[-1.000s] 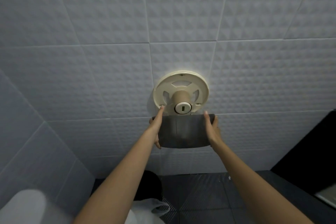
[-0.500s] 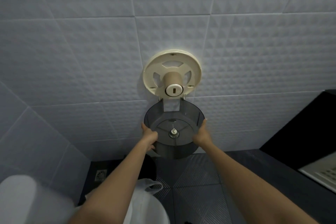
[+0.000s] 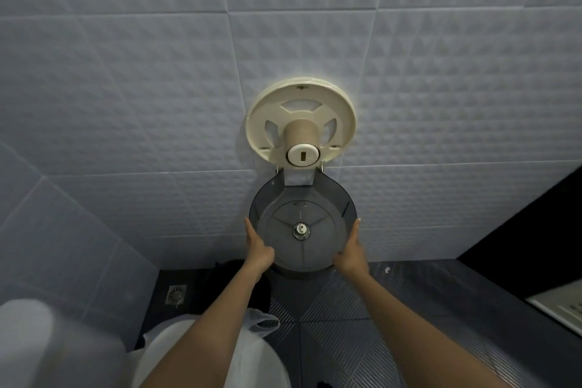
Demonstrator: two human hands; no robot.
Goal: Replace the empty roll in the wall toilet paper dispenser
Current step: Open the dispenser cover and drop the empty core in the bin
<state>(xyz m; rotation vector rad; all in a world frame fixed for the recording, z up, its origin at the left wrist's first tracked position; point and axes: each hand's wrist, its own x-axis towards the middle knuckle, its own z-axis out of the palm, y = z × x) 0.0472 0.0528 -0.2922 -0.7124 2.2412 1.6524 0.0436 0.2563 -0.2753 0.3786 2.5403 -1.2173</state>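
Note:
The wall dispenser's cream back plate (image 3: 301, 92) is fixed to the white tiled wall. An empty brown cardboard core (image 3: 300, 133) sits on its spindle, capped by a white locking knob (image 3: 302, 154). The smoky grey cover (image 3: 302, 208) hangs fully open below on its hinge, its inside face and metal lock (image 3: 301, 231) toward me. My left hand (image 3: 257, 250) grips the cover's left rim and my right hand (image 3: 350, 251) grips its right rim.
A white plastic bag (image 3: 261, 321) and a dark object lie below my arms on the dark ribbed floor (image 3: 346, 318). A floor drain (image 3: 175, 294) sits at lower left. A blurred white shape (image 3: 28, 343) fills the bottom-left corner. A dark partition (image 3: 535, 214) stands right.
The cover has swung down from nearly horizontal to hanging flat against the wall. Both hands followed it down, staying on its rims. The view has tilted lower.

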